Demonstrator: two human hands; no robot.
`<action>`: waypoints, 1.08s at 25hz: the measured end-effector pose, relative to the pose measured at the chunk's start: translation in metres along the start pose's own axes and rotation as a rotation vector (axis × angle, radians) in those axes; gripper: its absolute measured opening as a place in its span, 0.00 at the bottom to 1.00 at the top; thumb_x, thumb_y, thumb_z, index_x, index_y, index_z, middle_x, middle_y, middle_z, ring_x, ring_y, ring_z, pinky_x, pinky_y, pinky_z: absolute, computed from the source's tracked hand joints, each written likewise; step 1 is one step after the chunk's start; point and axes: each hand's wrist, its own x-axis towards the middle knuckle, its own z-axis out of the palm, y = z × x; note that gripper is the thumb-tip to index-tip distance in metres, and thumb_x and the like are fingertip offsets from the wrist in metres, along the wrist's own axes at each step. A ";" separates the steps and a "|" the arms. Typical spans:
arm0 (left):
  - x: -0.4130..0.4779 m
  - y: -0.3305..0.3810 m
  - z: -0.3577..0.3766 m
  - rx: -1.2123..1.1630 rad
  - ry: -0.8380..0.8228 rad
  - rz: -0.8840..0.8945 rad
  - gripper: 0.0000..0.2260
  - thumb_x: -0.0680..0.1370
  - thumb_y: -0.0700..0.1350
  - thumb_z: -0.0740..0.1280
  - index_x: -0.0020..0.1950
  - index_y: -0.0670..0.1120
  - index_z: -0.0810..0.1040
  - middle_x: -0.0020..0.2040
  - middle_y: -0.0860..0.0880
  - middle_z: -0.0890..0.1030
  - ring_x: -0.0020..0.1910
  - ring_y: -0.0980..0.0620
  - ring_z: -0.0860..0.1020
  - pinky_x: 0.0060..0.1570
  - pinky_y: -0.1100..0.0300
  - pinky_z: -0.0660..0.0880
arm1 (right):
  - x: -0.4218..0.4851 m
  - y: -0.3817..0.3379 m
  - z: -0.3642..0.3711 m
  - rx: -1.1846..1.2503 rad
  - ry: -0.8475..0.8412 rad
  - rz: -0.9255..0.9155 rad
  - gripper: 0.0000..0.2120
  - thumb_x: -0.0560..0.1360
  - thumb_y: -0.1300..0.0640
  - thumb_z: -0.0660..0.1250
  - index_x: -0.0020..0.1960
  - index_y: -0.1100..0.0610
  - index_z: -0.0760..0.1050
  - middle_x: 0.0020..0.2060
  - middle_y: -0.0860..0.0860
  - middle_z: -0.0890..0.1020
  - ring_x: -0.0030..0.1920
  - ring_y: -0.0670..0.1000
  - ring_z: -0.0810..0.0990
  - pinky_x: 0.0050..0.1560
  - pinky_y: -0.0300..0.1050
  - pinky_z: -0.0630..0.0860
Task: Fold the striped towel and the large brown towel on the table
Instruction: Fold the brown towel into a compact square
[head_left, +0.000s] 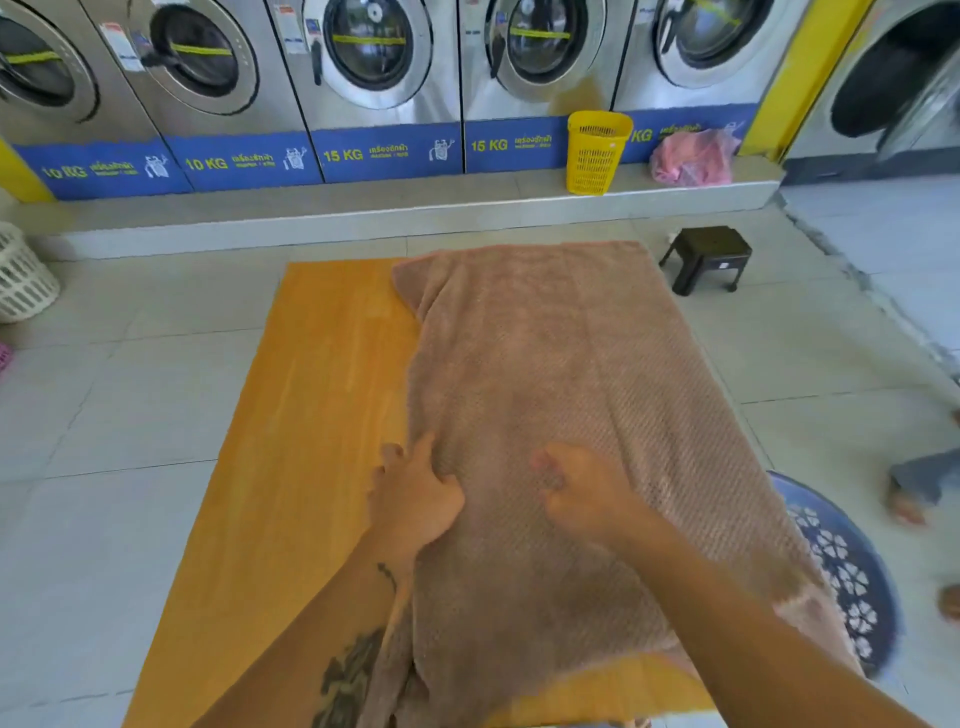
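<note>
The large brown towel (561, 374) lies spread lengthwise over the right part of the orange table (311, 405), its far left corner folded over. My left hand (415, 493) pinches the towel's left edge near the front. My right hand (582, 488) hovers over the middle of the towel, fingers loosely curled, and I cannot tell whether it grips any cloth. No striped towel is in view.
A dark blue laundry basket (847, 566) sits at the table's right side, partly under the towel. Beyond the table stand a small black stool (709, 257), a yellow basket (595, 150), a pink bag (693, 156) and a row of washing machines (374, 78). A white basket (21, 275) is at far left. Another person's feet (906, 499) are at right.
</note>
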 end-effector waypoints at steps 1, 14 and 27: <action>-0.009 -0.008 0.000 0.001 -0.045 0.020 0.28 0.79 0.56 0.58 0.79 0.61 0.53 0.72 0.48 0.58 0.67 0.38 0.65 0.65 0.42 0.69 | -0.016 -0.005 0.006 -0.014 0.011 0.008 0.20 0.78 0.58 0.63 0.70 0.51 0.71 0.69 0.50 0.71 0.68 0.53 0.71 0.66 0.48 0.70; -0.106 -0.076 -0.003 -0.083 -0.281 0.413 0.22 0.81 0.41 0.62 0.73 0.59 0.69 0.59 0.48 0.79 0.47 0.50 0.80 0.41 0.60 0.76 | -0.188 -0.056 0.109 0.228 0.183 0.206 0.15 0.76 0.68 0.58 0.58 0.57 0.76 0.48 0.49 0.76 0.46 0.49 0.76 0.39 0.28 0.69; -0.068 -0.085 -0.060 -0.088 -0.055 0.617 0.09 0.82 0.40 0.58 0.47 0.48 0.75 0.42 0.48 0.78 0.38 0.48 0.77 0.37 0.50 0.76 | -0.178 -0.150 0.179 0.480 0.388 0.608 0.25 0.72 0.63 0.59 0.69 0.53 0.64 0.42 0.49 0.75 0.40 0.51 0.77 0.35 0.42 0.72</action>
